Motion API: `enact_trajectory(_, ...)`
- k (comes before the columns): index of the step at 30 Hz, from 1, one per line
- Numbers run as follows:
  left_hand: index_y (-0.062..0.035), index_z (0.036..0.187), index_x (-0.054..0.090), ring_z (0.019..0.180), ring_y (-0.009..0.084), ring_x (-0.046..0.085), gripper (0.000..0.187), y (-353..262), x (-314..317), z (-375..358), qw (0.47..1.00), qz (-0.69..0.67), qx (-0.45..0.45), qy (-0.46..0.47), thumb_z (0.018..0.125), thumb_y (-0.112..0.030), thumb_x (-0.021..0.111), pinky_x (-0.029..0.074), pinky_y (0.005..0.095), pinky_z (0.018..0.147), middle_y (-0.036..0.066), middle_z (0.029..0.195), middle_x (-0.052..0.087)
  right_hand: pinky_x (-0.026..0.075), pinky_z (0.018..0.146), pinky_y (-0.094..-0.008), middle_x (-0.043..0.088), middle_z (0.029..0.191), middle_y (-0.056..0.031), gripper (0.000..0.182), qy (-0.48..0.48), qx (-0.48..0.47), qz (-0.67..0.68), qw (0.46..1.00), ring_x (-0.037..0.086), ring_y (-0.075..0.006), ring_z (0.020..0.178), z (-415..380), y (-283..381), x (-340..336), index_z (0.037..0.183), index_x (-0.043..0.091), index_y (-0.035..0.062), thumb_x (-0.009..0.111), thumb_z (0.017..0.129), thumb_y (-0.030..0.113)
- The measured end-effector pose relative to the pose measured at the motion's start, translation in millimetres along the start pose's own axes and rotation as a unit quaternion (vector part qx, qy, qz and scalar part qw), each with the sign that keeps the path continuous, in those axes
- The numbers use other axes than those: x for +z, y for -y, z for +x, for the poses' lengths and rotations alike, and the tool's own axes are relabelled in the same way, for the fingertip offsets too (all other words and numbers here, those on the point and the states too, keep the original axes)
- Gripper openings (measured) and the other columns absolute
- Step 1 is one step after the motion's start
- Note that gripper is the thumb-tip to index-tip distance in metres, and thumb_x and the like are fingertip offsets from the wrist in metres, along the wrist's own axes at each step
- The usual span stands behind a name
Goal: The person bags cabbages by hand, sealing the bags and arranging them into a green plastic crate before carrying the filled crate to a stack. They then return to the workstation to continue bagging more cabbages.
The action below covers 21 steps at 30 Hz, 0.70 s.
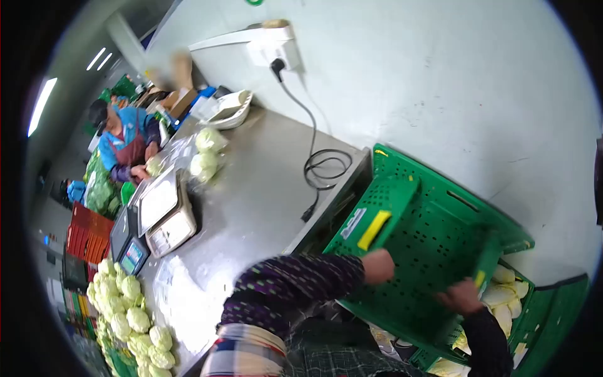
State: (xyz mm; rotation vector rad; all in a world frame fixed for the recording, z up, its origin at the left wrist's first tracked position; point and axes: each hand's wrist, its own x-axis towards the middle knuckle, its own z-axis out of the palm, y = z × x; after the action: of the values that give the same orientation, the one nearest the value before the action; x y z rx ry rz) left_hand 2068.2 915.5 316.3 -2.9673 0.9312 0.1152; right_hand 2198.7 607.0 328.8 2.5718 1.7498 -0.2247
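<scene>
A green plastic crate [433,239] with perforated walls is tilted in front of me, to the right of the steel table. My left hand [379,267] is closed at its left end wall, just below a yellow handle strip [375,230]. My right hand [461,296], slightly blurred, grips the opposite end wall near another yellow strip [480,278], its fingers curled toward the inside. Beneath and beside the crate, pale napa cabbages [504,298] show in another green crate [524,295]. The crate hides part of what lies below it.
On the steel table [257,169] are a weighing scale [166,213], bagged cabbages [206,156], plastic bags [182,301] and a black power cable [314,125]. A cabbage pile [129,308] lies lower left. A co-worker [129,141] handles a cabbage across the table. A white wall [440,81] stands behind.
</scene>
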Motion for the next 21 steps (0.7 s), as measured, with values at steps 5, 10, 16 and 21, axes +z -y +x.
enact_trajectory(5,-0.0137,0.056,0.064,0.056,0.0240,0.063,0.012,65.0,-39.3,-116.8,0.986,0.138,-0.085,0.045,0.067,-0.017,0.061,0.046,0.0340,0.047,0.003,0.056,0.059,0.047,0.051,-0.0429,0.057,0.060,-0.0134,0.033,-0.025,0.232,-0.049,0.971,0.055,-0.0298,0.049,-110.7,-41.4,-27.6,0.066,0.059,0.0029,0.066,0.080,0.032)
enact_trajectory(10,-0.0053,0.091,0.061,0.083,0.0249,0.063,0.024,59.8,-61.8,-121.7,0.971,0.091,-0.130,-0.177,0.069,-0.016,0.061,0.050,0.0357,0.065,0.011,0.088,0.063,0.043,0.071,-0.0426,0.056,0.079,-0.0186,0.019,-0.265,0.274,0.014,0.924,0.055,-0.0372,0.078,-107.0,-32.7,-50.2,0.079,0.056,0.0023,0.070,0.073,0.014)
enact_trajectory(16,-0.0012,0.085,0.061,0.082,0.0336,0.062,0.024,78.7,-58.2,-115.7,0.831,-0.094,-0.523,-0.163,0.069,-0.019,0.062,0.050,0.0424,0.068,0.017,0.084,0.062,0.047,0.076,-0.0401,0.055,0.089,-0.0147,0.029,-0.442,0.434,0.081,0.781,0.058,-0.0276,0.084,-141.7,-130.7,38.7,0.105,0.051,-0.0001,0.065,0.085,0.015)
enact_trajectory(21,0.0000,0.068,0.063,0.073,0.0386,0.062,0.020,63.0,-148.9,-146.9,0.867,-0.105,-0.432,-0.225,0.063,-0.020,0.061,0.051,0.0460,0.066,0.021,0.073,0.063,0.035,0.039,-0.0283,0.052,0.064,-0.0024,0.031,-0.300,0.508,0.476,0.652,0.044,-0.0119,0.047,-133.5,-81.8,-47.5,0.099,0.057,0.0016,0.061,0.088,0.030)
